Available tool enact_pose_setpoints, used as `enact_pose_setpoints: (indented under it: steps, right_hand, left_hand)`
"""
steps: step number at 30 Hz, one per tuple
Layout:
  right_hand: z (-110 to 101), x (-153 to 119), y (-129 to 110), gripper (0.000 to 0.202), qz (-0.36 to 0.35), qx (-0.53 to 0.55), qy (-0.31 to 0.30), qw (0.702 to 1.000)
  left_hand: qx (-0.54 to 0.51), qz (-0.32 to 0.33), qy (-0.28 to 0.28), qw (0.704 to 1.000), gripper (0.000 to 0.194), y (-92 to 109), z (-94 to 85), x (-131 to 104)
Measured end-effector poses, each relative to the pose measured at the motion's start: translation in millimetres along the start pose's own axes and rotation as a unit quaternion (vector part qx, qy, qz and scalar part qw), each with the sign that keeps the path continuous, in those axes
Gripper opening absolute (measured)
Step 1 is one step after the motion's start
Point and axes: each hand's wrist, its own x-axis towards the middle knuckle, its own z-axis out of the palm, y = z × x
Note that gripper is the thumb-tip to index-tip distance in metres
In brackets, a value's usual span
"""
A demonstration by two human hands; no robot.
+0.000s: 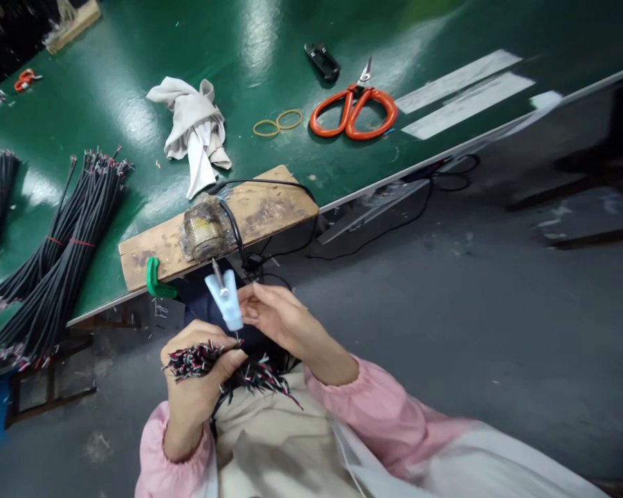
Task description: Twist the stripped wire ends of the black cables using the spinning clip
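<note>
My left hand [202, 366] is closed around a bundle of thin black cables [262, 377] with red, white and black wire ends. Its thumb and forefinger pinch near a thin wire end below the light-blue clothes peg [226, 301]. That peg sits on the metal shaft of a small tape-wrapped motor [206, 228], its handles spread in a V. Beside the peg's right edge is my right hand [285, 321], fingers loosely bent and somewhat apart; whether they touch it is hard to tell. The motor is fixed to a wooden board [270, 207] at the table edge.
A green clamp [158, 278] grips the board's left end. On the green table [270, 62] lie cable bundles [77, 242], a white cloth [192, 128], rubber bands [277, 123], orange-handled scissors [353, 114], a black clipper [322, 62] and white strips [467, 104]. A black cord loops over the board.
</note>
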Motion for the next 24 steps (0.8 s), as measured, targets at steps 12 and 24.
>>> enact_pose_setpoints:
  steps: [12,24]
  right_hand:
    - [17,-38,-14,0.016,-0.275,-0.336,-0.026,0.9]
    - [14,-41,-23,0.021,-0.266,-0.367,-0.085,0.887]
  left_hand:
    - [-0.04,-0.086,-0.007,0.995,0.036,-9,-4.7,-22]
    - [-0.019,-0.047,-0.035,0.998,0.024,1,-8.2,-21]
